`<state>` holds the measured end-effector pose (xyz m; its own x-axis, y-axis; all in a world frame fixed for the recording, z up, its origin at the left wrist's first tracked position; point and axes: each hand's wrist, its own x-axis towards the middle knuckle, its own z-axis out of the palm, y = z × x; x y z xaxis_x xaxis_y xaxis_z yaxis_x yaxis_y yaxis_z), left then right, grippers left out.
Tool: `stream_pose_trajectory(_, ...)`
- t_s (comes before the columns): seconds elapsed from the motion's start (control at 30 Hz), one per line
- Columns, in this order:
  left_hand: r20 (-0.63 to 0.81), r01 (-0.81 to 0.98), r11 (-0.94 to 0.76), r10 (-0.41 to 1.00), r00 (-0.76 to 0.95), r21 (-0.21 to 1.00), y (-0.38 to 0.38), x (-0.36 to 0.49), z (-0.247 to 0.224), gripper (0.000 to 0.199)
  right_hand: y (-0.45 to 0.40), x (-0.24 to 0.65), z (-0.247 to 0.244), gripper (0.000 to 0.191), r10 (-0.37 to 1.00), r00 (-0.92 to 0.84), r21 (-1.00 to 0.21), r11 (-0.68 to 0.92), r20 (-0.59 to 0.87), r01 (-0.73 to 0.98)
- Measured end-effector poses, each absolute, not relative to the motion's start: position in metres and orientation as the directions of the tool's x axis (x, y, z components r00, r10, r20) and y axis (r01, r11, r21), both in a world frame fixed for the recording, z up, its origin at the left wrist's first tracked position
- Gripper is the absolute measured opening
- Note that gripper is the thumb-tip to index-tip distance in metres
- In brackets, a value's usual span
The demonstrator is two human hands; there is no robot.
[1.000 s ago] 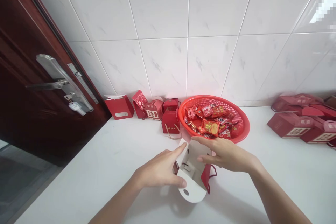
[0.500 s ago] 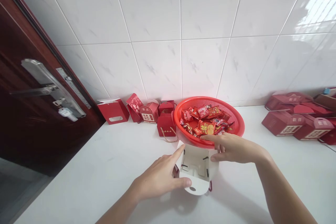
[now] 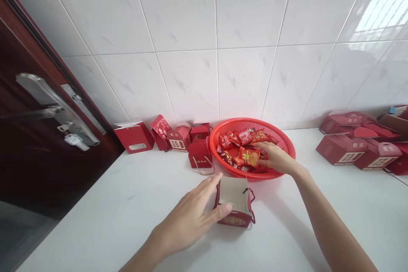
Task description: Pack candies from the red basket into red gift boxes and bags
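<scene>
A small red gift box (image 3: 236, 219) with a white inside and dark red cord handles stands on the white tabletop, its top unfolded. My left hand (image 3: 191, 216) spans its left side, the thumb over the front rim and the fingers reaching towards the back left corner. Just behind the box is a red plastic basket (image 3: 288, 146) of wrapped candies (image 3: 245, 137). My right hand (image 3: 276, 157) reaches over its right side, fingers among the candies and the thumb apart from them. No candy shows clearly in its grasp.
Along the tiled wall stand several red gift boxes (image 3: 180, 137), left of the basket. More closed red boxes (image 3: 342, 151) are grouped at the far right. On the left is a dark wooden door (image 3: 28, 136) with a metal handle and keys.
My right hand has moved from the box's right flap up into the basket. The box's flaps, spread outward before, now stand more upright, and my left hand stays at its left side.
</scene>
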<state>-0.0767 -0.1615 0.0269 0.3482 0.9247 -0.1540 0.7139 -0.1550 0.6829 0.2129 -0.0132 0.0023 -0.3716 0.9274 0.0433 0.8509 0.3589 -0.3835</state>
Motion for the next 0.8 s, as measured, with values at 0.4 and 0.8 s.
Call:
stream_pose_trajectory(0.4, 0.172, 0.469, -0.294, 0.943, 0.285, 0.833, -0.089, -0.066, 0.026, 0.054, -0.01, 0.197, -0.002, 0.068, 0.932, -0.351, -0.28, 0.315, -0.09, 0.907)
stream_pose_trajectory(0.8, 0.057, 0.443, -0.23, 0.927, 0.371, 0.866, 0.008, -0.023, 0.005, 0.051, -0.002, 0.202, -0.011, 0.033, 0.931, -0.298, -0.643, 0.36, 0.209, 0.675)
